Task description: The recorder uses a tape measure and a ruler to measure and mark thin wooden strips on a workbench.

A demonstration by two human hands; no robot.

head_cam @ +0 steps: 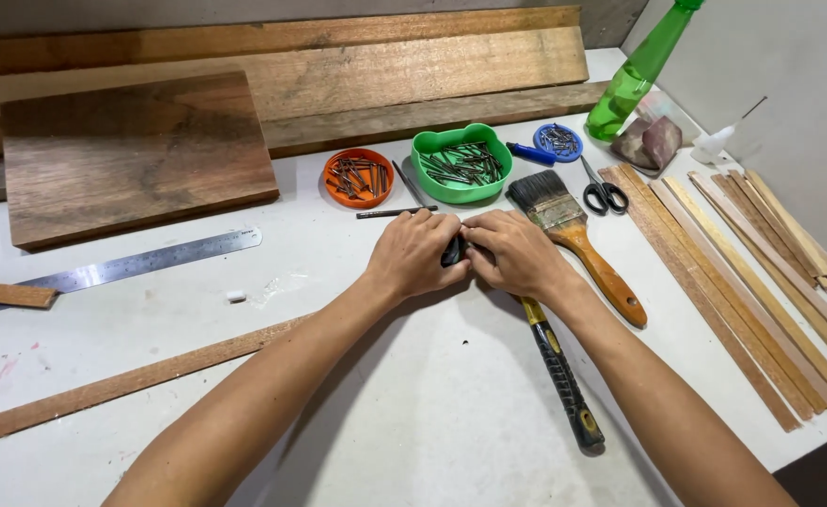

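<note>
My left hand [416, 255] and my right hand [515, 252] meet at the middle of the white table [413, 413], both closed around a small black object [454, 251] that shows only between the fingers. What the object is cannot be told. A hammer handle [560, 371], black with a yellow band, runs from under my right hand toward the near edge. Just beyond my hands lies a dark nail [390, 213].
A green bowl of nails [461, 164], an orange dish of nails [358, 176] and a blue lid [558, 142] stand behind. Paintbrush [578, 239], scissors [604, 192], thin wood strips [761, 272] at right. Steel ruler [118, 269], planks [132, 150], long strip [122, 385] at left. Green bottle [634, 80].
</note>
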